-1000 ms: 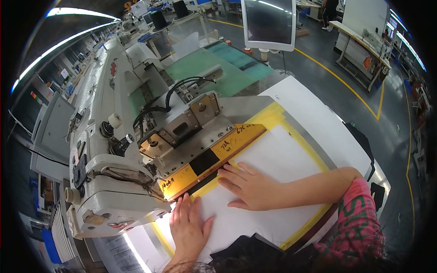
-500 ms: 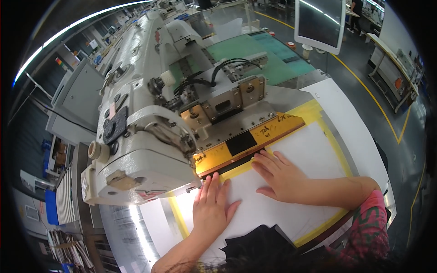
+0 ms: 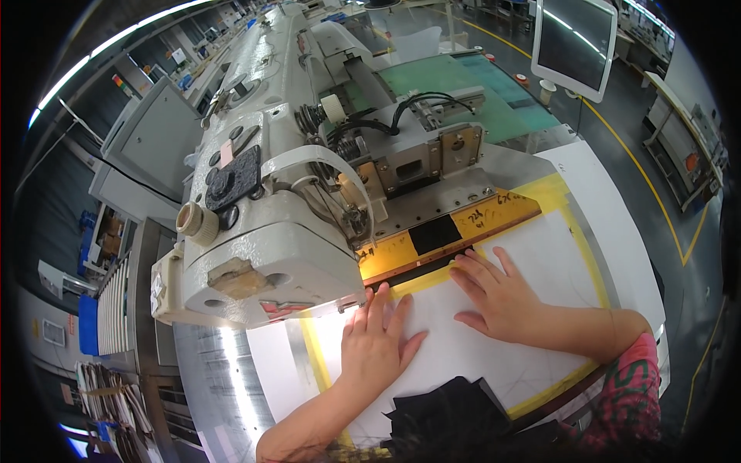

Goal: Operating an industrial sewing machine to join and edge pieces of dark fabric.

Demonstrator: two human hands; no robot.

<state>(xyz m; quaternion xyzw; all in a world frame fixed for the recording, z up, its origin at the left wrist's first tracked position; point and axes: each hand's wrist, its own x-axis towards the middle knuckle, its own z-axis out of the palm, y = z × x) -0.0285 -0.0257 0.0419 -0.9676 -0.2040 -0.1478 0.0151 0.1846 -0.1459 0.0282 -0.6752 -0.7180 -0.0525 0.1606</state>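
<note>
Flat on a white sheet edged with yellow tape, both of my hands have their fingers stretched out. My left hand lies beside the sewing machine's head, fingertips at the left end of a dark fabric strip. The fingertips of my right hand touch that strip farther right. Most of the strip is hidden under a yellow clamp plate with a black patch on it. Several black fabric pieces lie stacked near my body.
Behind the clamp stands a metal carriage with black cables. A green table surface extends behind it. A monitor hangs at the far right. To the left are a grey cabinet and a bundle of papers.
The whole view has shifted, so the machine and sheet appear farther right and slightly higher. My hands stay at nearly the same places along the clamp, with the fingers slightly more spread.
</note>
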